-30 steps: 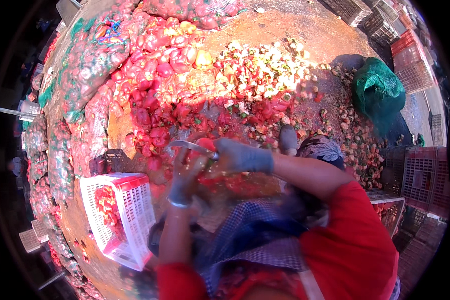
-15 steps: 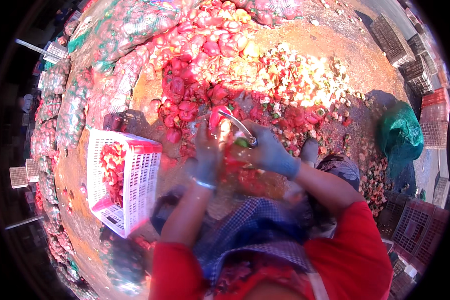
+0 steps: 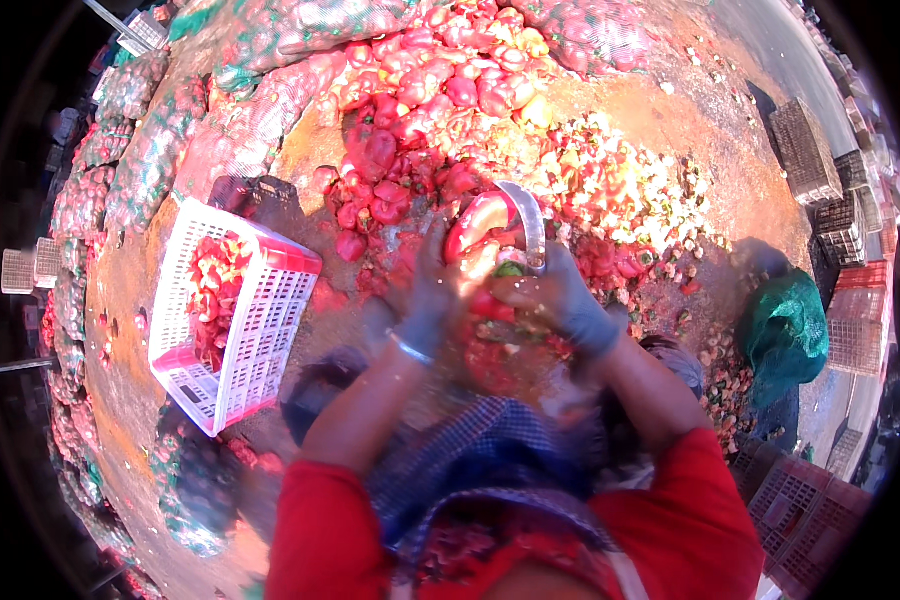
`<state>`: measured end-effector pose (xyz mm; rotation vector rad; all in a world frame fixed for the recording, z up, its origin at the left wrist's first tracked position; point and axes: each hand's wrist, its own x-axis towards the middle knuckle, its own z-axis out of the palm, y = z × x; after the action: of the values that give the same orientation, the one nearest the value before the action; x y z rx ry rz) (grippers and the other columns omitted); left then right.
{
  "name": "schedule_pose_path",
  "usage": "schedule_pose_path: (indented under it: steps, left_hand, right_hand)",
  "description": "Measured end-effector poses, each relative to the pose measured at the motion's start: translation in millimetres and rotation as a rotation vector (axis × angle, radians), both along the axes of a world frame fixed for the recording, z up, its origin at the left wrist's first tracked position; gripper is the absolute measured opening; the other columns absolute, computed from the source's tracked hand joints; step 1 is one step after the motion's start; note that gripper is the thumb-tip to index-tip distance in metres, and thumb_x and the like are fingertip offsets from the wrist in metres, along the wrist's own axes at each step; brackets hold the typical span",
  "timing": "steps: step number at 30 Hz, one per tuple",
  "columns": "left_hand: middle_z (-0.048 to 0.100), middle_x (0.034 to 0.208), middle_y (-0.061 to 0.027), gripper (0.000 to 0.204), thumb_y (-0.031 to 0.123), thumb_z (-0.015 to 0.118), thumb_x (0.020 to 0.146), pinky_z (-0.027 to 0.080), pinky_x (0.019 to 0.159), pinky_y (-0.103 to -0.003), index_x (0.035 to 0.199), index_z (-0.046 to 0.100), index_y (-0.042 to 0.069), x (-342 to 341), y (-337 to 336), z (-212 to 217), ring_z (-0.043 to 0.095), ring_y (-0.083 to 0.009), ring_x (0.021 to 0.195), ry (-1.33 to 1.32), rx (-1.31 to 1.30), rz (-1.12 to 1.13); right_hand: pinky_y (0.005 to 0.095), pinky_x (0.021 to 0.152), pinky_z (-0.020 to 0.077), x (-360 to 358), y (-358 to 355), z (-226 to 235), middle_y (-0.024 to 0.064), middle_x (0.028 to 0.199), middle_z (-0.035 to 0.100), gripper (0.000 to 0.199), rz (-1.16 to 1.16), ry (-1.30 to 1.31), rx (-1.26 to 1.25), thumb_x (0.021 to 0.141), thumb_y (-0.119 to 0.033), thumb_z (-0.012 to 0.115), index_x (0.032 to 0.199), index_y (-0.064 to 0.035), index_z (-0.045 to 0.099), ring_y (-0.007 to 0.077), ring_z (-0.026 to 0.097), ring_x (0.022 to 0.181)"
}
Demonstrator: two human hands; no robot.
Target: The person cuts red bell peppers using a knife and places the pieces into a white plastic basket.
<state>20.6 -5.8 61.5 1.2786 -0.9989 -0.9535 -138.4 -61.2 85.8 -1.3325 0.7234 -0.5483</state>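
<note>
My left hand [image 3: 428, 295], in a grey-blue glove, is closed around a red bell pepper [image 3: 482, 220] that looks cut open. A curved knife [image 3: 527, 222] is gripped in my gloved right hand [image 3: 562, 305]; its blade arcs up beside the pepper. A green stem piece [image 3: 510, 270] shows between the hands, close to my right fingers; whether it is still joined to the pepper I cannot tell. Below the hands, red pepper pieces [image 3: 492, 365] are blurred.
On the left a white and red plastic crate [image 3: 270, 330] holds red pepper pieces [image 3: 213, 295]. Whole red peppers [image 3: 380, 150] heap ahead, beside cut-off cores [image 3: 630, 170]. Filled mesh sacks [image 3: 155, 165] line the left; a green mesh sack [image 3: 785, 325] and stacked crates [image 3: 808, 150] stand right.
The blade has swung more upright, to the right of the pepper. More of the pepper's red wall shows between my hands. The whole view has shifted slightly.
</note>
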Motion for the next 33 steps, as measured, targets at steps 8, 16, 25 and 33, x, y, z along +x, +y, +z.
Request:
schedule_pose_path:
  steps: [8, 16, 25, 33]
  left_hand:
    - [0.051, 0.136, -0.0155, 0.062, 0.030, 0.061, 0.093, 0.043, 0.106, -0.042, 0.142, 0.037, 0.001, 18.3, 2.5, 0.7, 0.052, -0.0265, 0.125, 0.171, -0.101, -0.177]
    - [0.051, 0.136, -0.0164, 0.060, 0.040, 0.053, 0.098, 0.043, 0.104, -0.040, 0.140, 0.039, 0.000, 25.4, -2.6, 0.7, 0.052, -0.0268, 0.123, 0.001, -0.090, -0.243]
    - [0.053, 0.133, -0.0139, 0.072, 0.056, 0.050, 0.095, 0.048, 0.099, -0.044, 0.141, 0.039, 0.003, 35.1, -5.1, -5.8, 0.055, -0.0262, 0.118, 0.234, 0.030, -0.153]
    - [0.052, 0.135, -0.0136, 0.074, 0.059, 0.047, 0.095, 0.047, 0.100, -0.043, 0.142, 0.039, 0.002, 10.7, -4.3, -4.1, 0.055, -0.0263, 0.120, 0.282, 0.088, -0.193]
  right_hand:
    - [0.0326, 0.072, 0.0508, -25.7, -6.4, -21.1, 0.0061, 0.089, 0.067, 0.017, 0.207, -0.143, 0.013, 0.091, -0.012, 0.060, 0.104, -0.0011, 0.063, 0.0165, 0.065, 0.086]
    - [0.0362, 0.089, 0.0488, -32.5, -18.5, -25.1, 0.0117, 0.109, 0.066, 0.031, 0.379, -0.211, -0.207, 0.095, -0.023, 0.055, 0.116, -0.0009, 0.059, 0.0204, 0.065, 0.097]
    - [0.0405, 0.081, 0.0535, -69.9, -45.8, 14.4, 0.0172, 0.100, 0.067, 0.048, -0.143, 0.708, -0.675, 0.081, -0.025, 0.073, 0.122, -0.0050, 0.058, 0.0316, 0.067, 0.094]
    - [0.0261, 0.061, 0.0490, -24.1, -13.4, 7.5, 0.0011, 0.079, 0.066, 0.032, -0.034, 0.045, 0.215, 0.088, -0.023, 0.073, 0.110, -0.0006, 0.068, 0.0056, 0.058, 0.071]
